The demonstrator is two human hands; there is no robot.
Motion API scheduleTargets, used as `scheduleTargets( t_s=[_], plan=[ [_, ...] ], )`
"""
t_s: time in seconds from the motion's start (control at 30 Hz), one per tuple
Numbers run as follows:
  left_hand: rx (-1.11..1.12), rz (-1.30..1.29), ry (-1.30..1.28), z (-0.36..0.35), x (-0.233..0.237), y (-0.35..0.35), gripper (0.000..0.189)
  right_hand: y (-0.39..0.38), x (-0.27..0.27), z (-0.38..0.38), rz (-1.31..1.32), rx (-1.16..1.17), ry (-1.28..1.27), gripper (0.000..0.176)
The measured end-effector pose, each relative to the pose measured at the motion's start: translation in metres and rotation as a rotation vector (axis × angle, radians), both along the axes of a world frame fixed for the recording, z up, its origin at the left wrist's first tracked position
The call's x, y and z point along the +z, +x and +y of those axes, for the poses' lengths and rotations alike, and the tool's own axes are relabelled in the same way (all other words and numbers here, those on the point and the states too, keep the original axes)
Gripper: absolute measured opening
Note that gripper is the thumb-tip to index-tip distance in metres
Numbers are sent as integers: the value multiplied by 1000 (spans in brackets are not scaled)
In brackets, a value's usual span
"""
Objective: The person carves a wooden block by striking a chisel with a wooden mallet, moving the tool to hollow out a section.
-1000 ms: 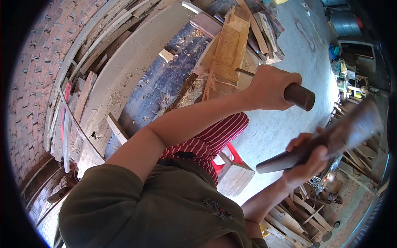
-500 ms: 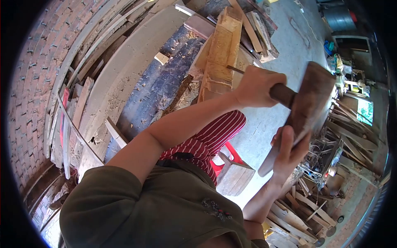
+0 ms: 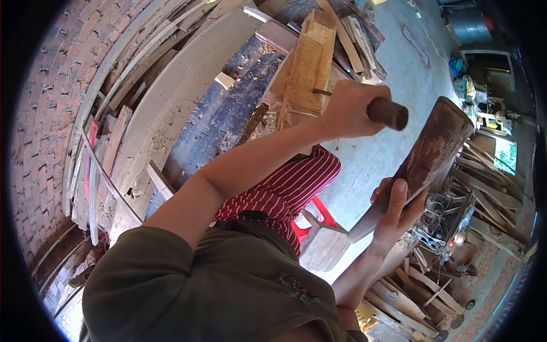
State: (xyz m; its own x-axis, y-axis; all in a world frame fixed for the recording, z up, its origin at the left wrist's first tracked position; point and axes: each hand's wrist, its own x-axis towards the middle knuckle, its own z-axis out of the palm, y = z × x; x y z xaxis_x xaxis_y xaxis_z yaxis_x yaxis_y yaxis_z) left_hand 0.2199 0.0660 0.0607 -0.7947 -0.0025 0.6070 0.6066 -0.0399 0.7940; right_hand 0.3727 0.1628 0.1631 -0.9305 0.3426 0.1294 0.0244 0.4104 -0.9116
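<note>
My left hand [image 3: 354, 109] is wrapped round a chisel, whose dark round handle [image 3: 388, 114] sticks out toward the right. The thin metal blade [image 3: 322, 92] meets a yellowish piece of wood [image 3: 309, 62] with a recess cut along it. My right hand [image 3: 397, 214] grips a heavy dark wooden mallet [image 3: 436, 134] by its narrower lower part. A gap separates the mallet's thick end from the chisel handle. My fingers hide the middle of the chisel.
Wood chips and a small offcut [image 3: 224, 80] lie on a dark surface [image 3: 213, 117] left of the workpiece. Long boards [image 3: 176, 108] lean along the brick wall [image 3: 45, 148]. A red stool [image 3: 323, 211] shows beside my striped trousers. Scrap wood [image 3: 421, 285] is piled at right.
The mallet has swung rightward, away from the end of the chisel handle. My left hand has shifted only slightly and keeps the chisel on the wood.
</note>
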Motion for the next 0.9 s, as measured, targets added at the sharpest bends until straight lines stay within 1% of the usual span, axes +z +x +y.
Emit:
scheduleTargets(
  t_s=[0.13, 0.2, 0.3, 0.37, 0.4, 0.43, 0.5, 0.53, 0.57, 0.67, 0.7, 0.77, 0.8, 0.83, 0.9],
  plan=[
    [29, -29, 91, -6, 8, 1, 24, 5, -4, 5, -3, -7, 10, 41],
    [30, -10, 45, -5, 9, -1, 25, 8, -6, 9, -86, -24, -30, 58],
    [45, -35, 51, -5, 11, -3, 26, 8, -4, 7, -94, -38, -47, 59],
    [60, -24, 88, -5, 11, -4, 26, 6, -1, 12, 2, -48, -64, 60],
    [77, -11, 127, -7, 12, -5, 26, 4, 4, 12, 84, -29, 17, 44],
    [85, -14, 122, -11, 11, -5, 26, 2, 13, 9, 162, -16, 25, 51],
    [6, -49, 79, -14, 13, -3, 25, -4, 25, 8, 308, -28, 28, 55],
    [7, -47, 81, -13, 13, -2, 25, -7, 32, -3, 335, -38, -15, 50],
    [-16, -41, 84, -11, 13, 0, 25, -12, 31, -7, 339, -36, -12, 50],
    [-33, -46, 74, -7, 5, 2, 23, -22, 22, -11, -125, 159, 185, 34],
    [-18, -54, 53, -7, 3, 1, 23, -21, 16, -8, -107, 118, 193, 32],
    [-6, -28, 38, -10, 3, -4, 23, -14, 1, 3, 88, 66, 155, 33],
    [-23, -18, 23, -10, 0, 3, 23, -11, 13, -9, 87, 20, 120, 37],
    [-23, -22, 19, -12, -2, 5, 23, -11, 18, -12, 149, 86, 50, 41],
    [-18, -32, 10, -8, 1, 5, 24, -9, 9, -12, 135, 49, 100, 44]
  ],
)
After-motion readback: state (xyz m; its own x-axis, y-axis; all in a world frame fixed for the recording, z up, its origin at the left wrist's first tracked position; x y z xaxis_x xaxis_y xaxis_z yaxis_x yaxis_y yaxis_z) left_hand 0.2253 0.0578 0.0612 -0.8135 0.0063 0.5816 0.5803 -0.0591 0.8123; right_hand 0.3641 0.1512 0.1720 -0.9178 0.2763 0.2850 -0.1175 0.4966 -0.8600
